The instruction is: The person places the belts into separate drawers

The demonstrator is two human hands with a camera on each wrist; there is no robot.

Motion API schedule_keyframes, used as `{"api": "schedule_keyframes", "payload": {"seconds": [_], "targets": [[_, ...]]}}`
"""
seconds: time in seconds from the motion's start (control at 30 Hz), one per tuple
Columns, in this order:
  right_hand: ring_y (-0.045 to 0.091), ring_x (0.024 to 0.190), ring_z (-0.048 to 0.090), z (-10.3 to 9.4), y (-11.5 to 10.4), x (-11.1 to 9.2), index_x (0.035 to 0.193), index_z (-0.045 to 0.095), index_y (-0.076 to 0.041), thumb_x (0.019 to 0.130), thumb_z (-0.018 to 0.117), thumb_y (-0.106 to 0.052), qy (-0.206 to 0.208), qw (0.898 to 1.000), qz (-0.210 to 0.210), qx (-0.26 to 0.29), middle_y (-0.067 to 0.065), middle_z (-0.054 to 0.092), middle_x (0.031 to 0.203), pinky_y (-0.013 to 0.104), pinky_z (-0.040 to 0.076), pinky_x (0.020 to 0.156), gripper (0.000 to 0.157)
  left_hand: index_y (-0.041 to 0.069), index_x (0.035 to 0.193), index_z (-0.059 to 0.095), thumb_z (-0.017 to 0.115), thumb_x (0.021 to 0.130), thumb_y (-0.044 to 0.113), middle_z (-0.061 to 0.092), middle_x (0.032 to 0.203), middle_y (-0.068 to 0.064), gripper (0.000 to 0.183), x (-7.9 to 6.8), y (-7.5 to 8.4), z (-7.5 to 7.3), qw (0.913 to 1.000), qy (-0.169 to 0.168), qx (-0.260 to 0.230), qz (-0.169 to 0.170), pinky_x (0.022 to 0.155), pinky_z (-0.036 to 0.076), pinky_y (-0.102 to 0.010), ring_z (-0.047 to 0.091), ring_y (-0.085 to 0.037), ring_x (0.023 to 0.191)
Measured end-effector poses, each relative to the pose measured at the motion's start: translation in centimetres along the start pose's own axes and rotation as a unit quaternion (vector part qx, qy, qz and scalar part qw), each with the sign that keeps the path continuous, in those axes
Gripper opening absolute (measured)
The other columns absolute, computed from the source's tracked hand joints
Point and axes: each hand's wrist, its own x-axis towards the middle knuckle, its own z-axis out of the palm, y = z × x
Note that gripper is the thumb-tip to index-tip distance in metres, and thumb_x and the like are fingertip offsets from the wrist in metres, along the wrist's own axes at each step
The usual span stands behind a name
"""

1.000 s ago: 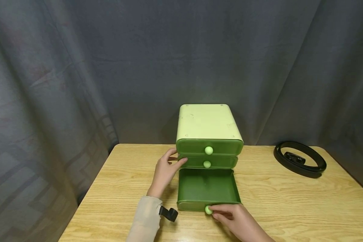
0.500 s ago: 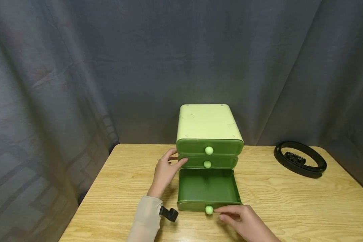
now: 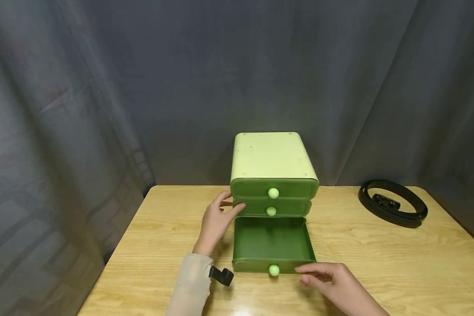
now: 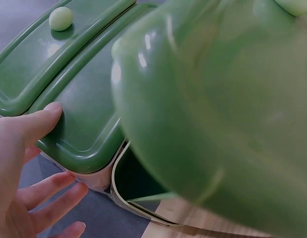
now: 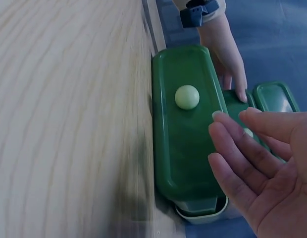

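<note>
Cabinet (image 3: pixel 274 156), pale green outside with dark green drawer fronts, stands on the table (image 3: pixel 174 237) before me. Its bottom drawer (image 3: pixel 254 265) is pulled well out toward me, so I look down onto its green floor; a round, light green knob (image 3: pixel 274 270) sits midway along its front. Above it, the middle drawer (image 3: pixel 290 208) and the top drawer (image 3: pixel 249 188) lie pushed in, one over the other, each with a similar knob.

My left hand (image 3: pixel 215 221) is at the left end of the middle drawer: I rest my thumb on that front while my fingers, fairly straight and spread, reach along the cabinet's side without closing round it. My right hand (image 3: pixel 335 281) hangs at the right end of the bottom drawer's front, palm open, fingers gently bent, gripping nothing; whether a fingertip touches the drawer I cannot tell.

A beige sleeve (image 3: pixel 189 281) covers my left forearm, with a black device (image 3: pixel 221 276) at its cuff. Well off to my right, a black belt (image 3: pixel 395 218) lies coiled near the table's far corner, its buckle (image 3: pixel 386 202) inside the loop. Behind everything hangs a dark grey curtain (image 3: pixel 221 87).
</note>
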Motion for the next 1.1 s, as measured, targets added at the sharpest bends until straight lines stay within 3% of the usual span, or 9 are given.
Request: {"api": "schedule_keyframes", "payload": {"seconds": [0.17,0.4,0.5,0.93,1.1], "targets": [[0.005,0.089,0.068,-0.7,-0.3,-0.6,0.114,0.074,-0.009,0.096,0.066,-0.026,0.035,0.999,0.022,-0.022,0.003,0.074,0.104,0.026,0.054,0.076,0.026,0.028,0.127,0.064,0.076,0.084,0.05,0.064,0.121,0.009,0.05,-0.2,0.1,-0.1,1.0,-0.001,-0.002,-0.004,0.091,0.048,-0.045,0.061,-0.018,0.108],[0.003,0.086,0.066,-1.1,-0.5,-0.9,0.104,0.077,-0.017,0.091,0.073,-0.02,0.153,0.985,0.01,-0.075,-0.006,0.074,0.094,0.027,0.053,0.075,0.014,0.029,0.127,0.064,0.076,0.084,0.051,0.064,0.121,0.009,0.05,-0.2,-0.1,-0.1,1.0,0.004,-0.002,-0.006,0.092,0.048,-0.045,0.061,-0.018,0.108],[0.001,0.089,0.066,-1.4,-0.4,-1.0,0.101,0.078,-0.019,0.089,0.075,-0.017,0.178,0.98,0.001,-0.086,-0.008,0.074,0.092,0.025,0.053,0.075,0.012,0.028,0.128,0.064,0.076,0.084,0.05,0.064,0.121,0.008,0.05,-0.1,-0.1,-0.1,1.0,0.003,-0.002,-0.005,0.093,0.048,-0.045,0.061,-0.018,0.108],[0.003,0.095,0.066,-3.3,0.3,-1.3,0.105,0.078,-0.017,0.09,0.074,-0.016,0.204,0.974,-0.006,-0.099,-0.004,0.074,0.101,0.024,0.054,0.075,0.015,0.029,0.13,0.063,0.075,0.084,0.051,0.062,0.126,0.01,0.052,0.0,0.1,0.0,1.0,-0.004,-0.004,-0.006,0.092,0.047,-0.045,0.061,-0.018,0.108],[0.001,0.092,0.066,-3.8,0.5,-1.5,0.107,0.077,-0.016,0.09,0.074,-0.018,0.21,0.972,0.009,-0.109,-0.002,0.075,0.101,0.024,0.055,0.074,0.017,0.029,0.13,0.063,0.075,0.084,0.051,0.062,0.126,0.01,0.052,0.0,0.1,0.0,1.0,-0.004,-0.002,-0.006,0.092,0.048,-0.044,0.06,-0.018,0.109]]}}
